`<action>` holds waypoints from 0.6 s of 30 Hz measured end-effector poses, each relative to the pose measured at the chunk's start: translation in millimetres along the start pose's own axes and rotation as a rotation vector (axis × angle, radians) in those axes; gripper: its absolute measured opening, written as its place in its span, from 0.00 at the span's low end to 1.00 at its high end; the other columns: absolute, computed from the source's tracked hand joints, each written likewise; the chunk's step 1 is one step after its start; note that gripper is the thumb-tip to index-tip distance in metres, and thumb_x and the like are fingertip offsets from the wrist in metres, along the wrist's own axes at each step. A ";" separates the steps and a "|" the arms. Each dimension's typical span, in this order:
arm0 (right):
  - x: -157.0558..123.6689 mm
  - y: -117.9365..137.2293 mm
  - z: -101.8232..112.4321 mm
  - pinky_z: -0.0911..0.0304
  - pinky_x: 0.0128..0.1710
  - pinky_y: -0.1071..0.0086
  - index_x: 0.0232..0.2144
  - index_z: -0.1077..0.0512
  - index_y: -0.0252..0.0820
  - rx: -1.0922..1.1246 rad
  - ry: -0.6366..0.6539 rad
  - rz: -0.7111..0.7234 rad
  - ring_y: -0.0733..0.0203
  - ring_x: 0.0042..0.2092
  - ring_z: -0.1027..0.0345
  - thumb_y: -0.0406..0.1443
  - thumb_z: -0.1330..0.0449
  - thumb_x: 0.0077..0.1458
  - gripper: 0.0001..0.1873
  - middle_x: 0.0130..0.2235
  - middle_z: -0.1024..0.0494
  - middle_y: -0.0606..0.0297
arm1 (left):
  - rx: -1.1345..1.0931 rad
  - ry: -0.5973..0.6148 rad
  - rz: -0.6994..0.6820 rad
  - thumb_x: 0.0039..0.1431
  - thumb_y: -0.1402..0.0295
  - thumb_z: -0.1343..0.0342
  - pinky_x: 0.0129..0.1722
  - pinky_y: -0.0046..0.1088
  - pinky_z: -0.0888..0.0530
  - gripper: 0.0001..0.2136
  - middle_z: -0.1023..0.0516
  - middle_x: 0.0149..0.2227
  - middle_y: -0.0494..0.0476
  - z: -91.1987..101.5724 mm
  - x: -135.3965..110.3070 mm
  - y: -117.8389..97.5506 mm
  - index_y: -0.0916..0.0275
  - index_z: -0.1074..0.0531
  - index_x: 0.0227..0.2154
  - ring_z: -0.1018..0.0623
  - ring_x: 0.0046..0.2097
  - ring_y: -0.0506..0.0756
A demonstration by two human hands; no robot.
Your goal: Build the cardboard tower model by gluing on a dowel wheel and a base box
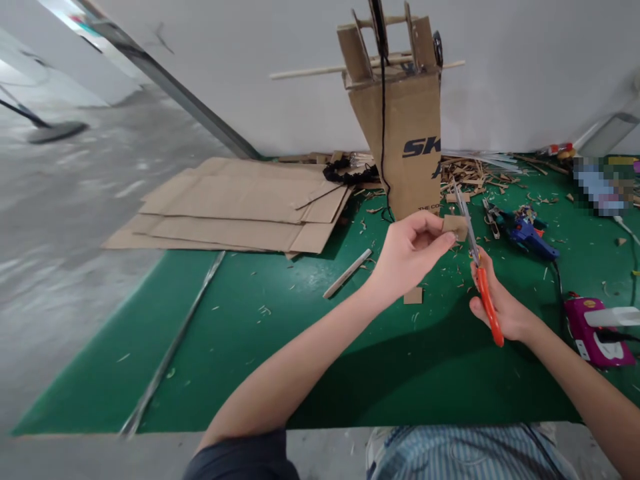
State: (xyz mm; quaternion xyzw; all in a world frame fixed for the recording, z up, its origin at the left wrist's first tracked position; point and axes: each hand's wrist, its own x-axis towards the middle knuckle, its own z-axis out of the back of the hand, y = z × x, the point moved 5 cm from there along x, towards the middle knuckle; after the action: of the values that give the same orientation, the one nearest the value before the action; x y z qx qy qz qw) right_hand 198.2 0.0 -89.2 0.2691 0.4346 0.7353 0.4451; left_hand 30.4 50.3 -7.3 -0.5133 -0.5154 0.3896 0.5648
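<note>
My left hand (413, 253) pinches a small square piece of cardboard (454, 227) between thumb and fingers. Closed around the orange handles of a pair of scissors (487, 303) is my right hand (503, 303). The scissors point away from me, and their blades lie against the right edge of the cardboard piece; I cannot tell whether they are cutting into it. Below my left hand a second small cardboard square (413, 295) lies on the green table. Directly behind my hands stands a tall cardboard structure (410, 133) with a wooden stick through its top.
Flat cardboard sheets (240, 193) are stacked at the left. A short wooden stick (347, 273) lies left of my hand. A blue glue gun (533, 237), a magenta power strip (595, 333) and a phone (600, 187) are at the right. Cardboard scraps (470, 175) pile along the wall.
</note>
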 end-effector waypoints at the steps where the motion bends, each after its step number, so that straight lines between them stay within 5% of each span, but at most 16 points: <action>1: 1.0 0.5 0.1 0.30 0.44 0.55 0.70 0.69 0.50 0.001 -0.001 0.004 0.53 0.43 0.34 0.56 0.49 0.62 0.47 0.51 0.38 0.54 | 0.011 0.011 -0.004 0.53 0.69 0.34 0.32 0.25 0.26 0.08 0.24 0.27 0.51 1.4 1.9 -0.2 0.62 0.28 0.25 0.25 0.30 0.49; 5: 13.1 -6.1 -3.9 0.30 0.45 0.52 0.70 0.68 0.51 0.042 -0.041 0.092 0.52 0.43 0.36 0.58 0.49 0.61 0.47 0.53 0.40 0.53 | 0.048 0.030 0.020 0.53 0.69 0.35 0.33 0.25 0.24 0.06 0.22 0.27 0.52 6.8 13.2 -1.1 0.63 0.27 0.27 0.22 0.31 0.49; 10: 32.5 -23.9 -9.3 0.31 0.31 0.62 0.69 0.60 0.56 0.142 -0.122 0.125 0.58 0.34 0.41 0.61 0.49 0.59 0.44 0.42 0.39 0.61 | 0.142 0.062 0.025 0.51 0.73 0.36 0.34 0.26 0.23 0.05 0.22 0.27 0.51 10.6 26.8 -7.9 0.64 0.28 0.26 0.21 0.30 0.49; 18: 30.4 -26.5 -8.4 0.34 0.28 0.62 0.68 0.58 0.57 0.138 -0.114 0.131 0.58 0.31 0.44 0.58 0.49 0.61 0.40 0.37 0.41 0.64 | 0.187 0.096 -0.061 0.54 0.72 0.38 0.30 0.24 0.26 0.05 0.23 0.26 0.51 6.4 22.0 -10.2 0.64 0.28 0.26 0.22 0.29 0.49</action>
State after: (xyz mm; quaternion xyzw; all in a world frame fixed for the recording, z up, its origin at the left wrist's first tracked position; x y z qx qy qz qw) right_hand 188.8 29.6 -116.2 0.3683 0.4397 0.7147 0.4002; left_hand 26.9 71.0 6.4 -0.4605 -0.4644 0.3938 0.6459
